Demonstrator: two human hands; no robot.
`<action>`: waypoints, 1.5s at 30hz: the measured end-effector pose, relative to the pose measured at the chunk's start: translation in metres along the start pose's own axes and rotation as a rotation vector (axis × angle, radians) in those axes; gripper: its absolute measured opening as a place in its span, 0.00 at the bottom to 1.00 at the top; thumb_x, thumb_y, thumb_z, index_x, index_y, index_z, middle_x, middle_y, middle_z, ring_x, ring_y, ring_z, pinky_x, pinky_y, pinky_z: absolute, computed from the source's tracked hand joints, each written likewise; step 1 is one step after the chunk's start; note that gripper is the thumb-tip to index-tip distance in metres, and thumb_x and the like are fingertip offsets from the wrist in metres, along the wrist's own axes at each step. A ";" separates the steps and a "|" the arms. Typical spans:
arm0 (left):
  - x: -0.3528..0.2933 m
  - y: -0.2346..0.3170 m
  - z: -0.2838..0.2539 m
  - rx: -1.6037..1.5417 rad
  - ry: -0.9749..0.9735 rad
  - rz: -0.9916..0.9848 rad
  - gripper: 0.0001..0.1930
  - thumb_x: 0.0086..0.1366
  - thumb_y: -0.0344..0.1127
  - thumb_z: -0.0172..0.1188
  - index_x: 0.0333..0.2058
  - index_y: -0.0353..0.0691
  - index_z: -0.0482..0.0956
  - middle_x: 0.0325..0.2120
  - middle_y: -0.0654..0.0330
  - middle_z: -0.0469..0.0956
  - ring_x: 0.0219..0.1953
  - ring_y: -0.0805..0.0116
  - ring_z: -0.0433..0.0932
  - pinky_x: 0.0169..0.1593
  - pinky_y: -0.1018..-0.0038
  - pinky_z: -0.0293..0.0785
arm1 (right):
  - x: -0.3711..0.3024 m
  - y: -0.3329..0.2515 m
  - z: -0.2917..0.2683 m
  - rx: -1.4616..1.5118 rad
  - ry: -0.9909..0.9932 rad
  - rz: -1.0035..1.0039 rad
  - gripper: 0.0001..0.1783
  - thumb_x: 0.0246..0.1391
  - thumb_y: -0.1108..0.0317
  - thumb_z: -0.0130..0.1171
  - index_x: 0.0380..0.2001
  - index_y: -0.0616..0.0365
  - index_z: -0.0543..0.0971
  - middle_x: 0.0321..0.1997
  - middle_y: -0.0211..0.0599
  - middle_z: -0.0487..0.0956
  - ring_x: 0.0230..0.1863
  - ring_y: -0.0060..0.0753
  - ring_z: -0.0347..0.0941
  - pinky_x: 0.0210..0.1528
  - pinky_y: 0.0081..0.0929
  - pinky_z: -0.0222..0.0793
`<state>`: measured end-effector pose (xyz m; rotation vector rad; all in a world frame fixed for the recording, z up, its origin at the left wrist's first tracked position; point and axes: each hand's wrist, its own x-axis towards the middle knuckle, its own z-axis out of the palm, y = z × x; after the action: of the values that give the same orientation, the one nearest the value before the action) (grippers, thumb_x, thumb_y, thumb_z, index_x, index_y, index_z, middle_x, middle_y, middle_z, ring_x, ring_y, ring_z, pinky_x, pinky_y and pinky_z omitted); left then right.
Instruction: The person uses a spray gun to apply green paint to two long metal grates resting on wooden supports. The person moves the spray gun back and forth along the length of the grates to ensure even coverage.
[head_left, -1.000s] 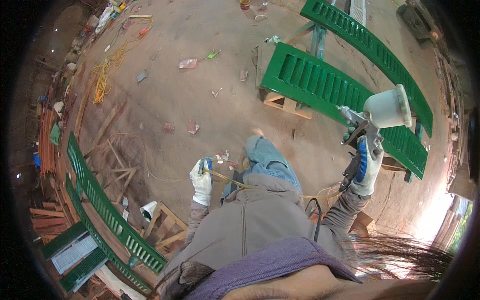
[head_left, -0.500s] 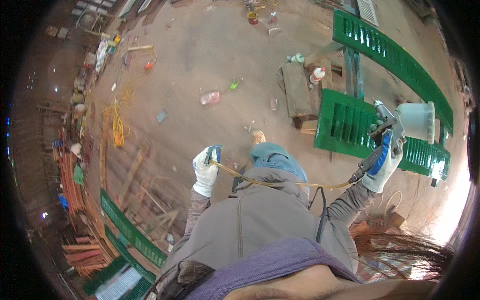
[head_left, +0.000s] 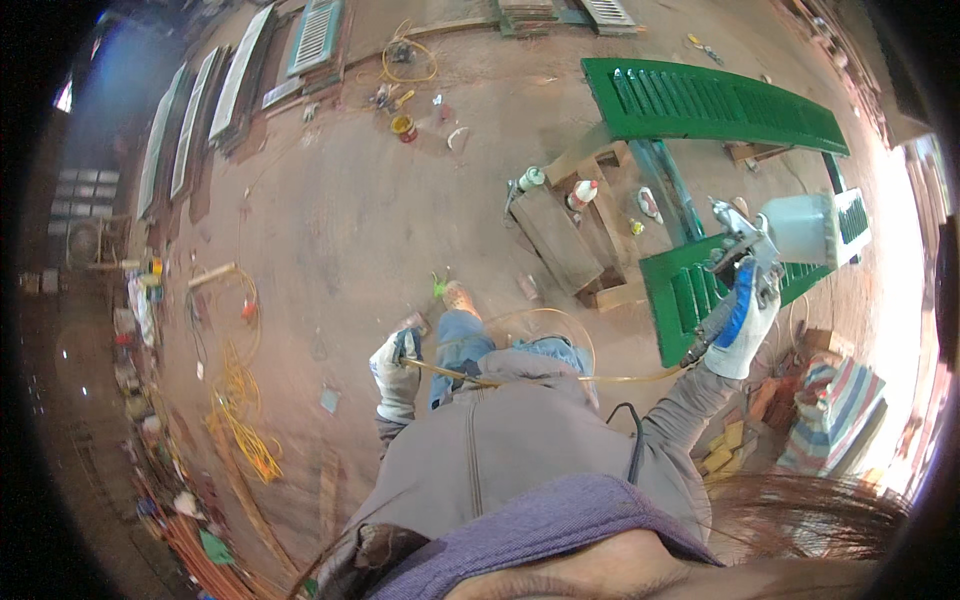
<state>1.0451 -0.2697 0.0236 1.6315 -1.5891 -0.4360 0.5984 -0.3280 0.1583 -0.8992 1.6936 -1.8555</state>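
My right hand [head_left: 748, 325], in a white and blue work glove, grips a metal spray gun [head_left: 742, 238] with a translucent paint cup [head_left: 795, 228] on it. The gun is over the nearer of two glossy green louvred shutters, partly hiding that shutter [head_left: 668, 300]. Beyond it, the other green shutter [head_left: 720, 110] lies across the same support. A thin yellowish air hose [head_left: 640, 379] runs from the gun's handle across my front. My left hand [head_left: 396, 375], gloved alike, is closed around the hose at the left, away from the shutters.
A wooden stand [head_left: 560, 240] beside the shutters carries a white bottle with a red cap [head_left: 581, 195]. A striped sack [head_left: 832, 415] lies at the right. Coiled yellow hose [head_left: 240, 400] lies on the floor at left. Several pale shutters [head_left: 240, 75] lean at the far left.
My view has turned and my legs have shifted forward-left, with a hose loop now showing before them. The spray gun stays in my right hand and the hose in my left.
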 end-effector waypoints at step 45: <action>1.173 0.156 0.597 -0.449 -1.418 0.595 0.09 0.69 0.30 0.54 0.36 0.33 0.82 0.25 0.66 0.79 0.24 0.82 0.70 0.26 0.81 0.66 | 0.450 0.024 0.570 -0.269 1.720 -0.098 0.22 0.62 0.64 0.57 0.56 0.65 0.72 0.46 0.41 0.79 0.42 0.30 0.77 0.45 0.29 0.75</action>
<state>0.6851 -1.5430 0.0957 0.2774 -2.5158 -1.6686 0.7098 -1.0441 0.2169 1.0441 2.7203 -2.6336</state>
